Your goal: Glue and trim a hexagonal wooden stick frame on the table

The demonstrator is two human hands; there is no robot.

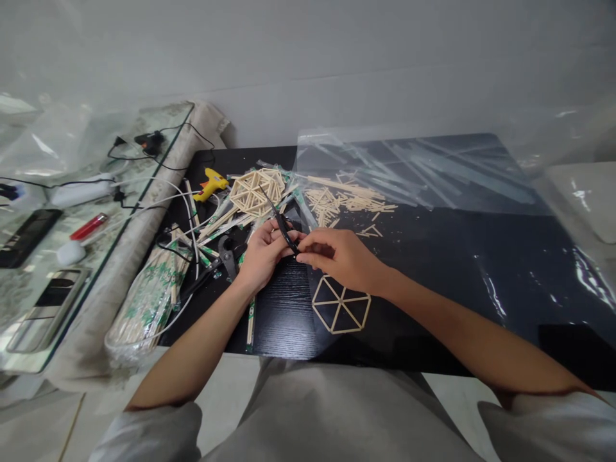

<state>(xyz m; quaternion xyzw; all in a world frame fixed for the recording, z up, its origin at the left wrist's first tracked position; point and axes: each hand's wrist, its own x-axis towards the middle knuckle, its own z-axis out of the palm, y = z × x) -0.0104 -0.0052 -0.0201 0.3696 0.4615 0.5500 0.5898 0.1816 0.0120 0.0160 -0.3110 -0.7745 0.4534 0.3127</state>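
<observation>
Over the black table, a slim black pointed tool (285, 235), perhaps scissors, slants up and left between my hands. My left hand (264, 251) is closed around its middle, palm partly turned up. The fingertips of my right hand (344, 260) pinch at its lower end; anything small between them is hidden. Just below my right hand, a flat hexagon frame of wooden sticks (341, 300) with spokes lies on a clear plastic sheet. Beyond my hands are a heap of short cut sticks (327, 204) and a pile of finished stick hexagons (255, 192).
A yellow glue gun (210, 185) lies at the back left, its white cable looping forward. Black-handled pliers (226, 256) and plastic-wrapped stick bundles (149, 295) are left of my left hand. A glass-topped surface (108, 234) farther left carries phones, a red-handled tool and cables.
</observation>
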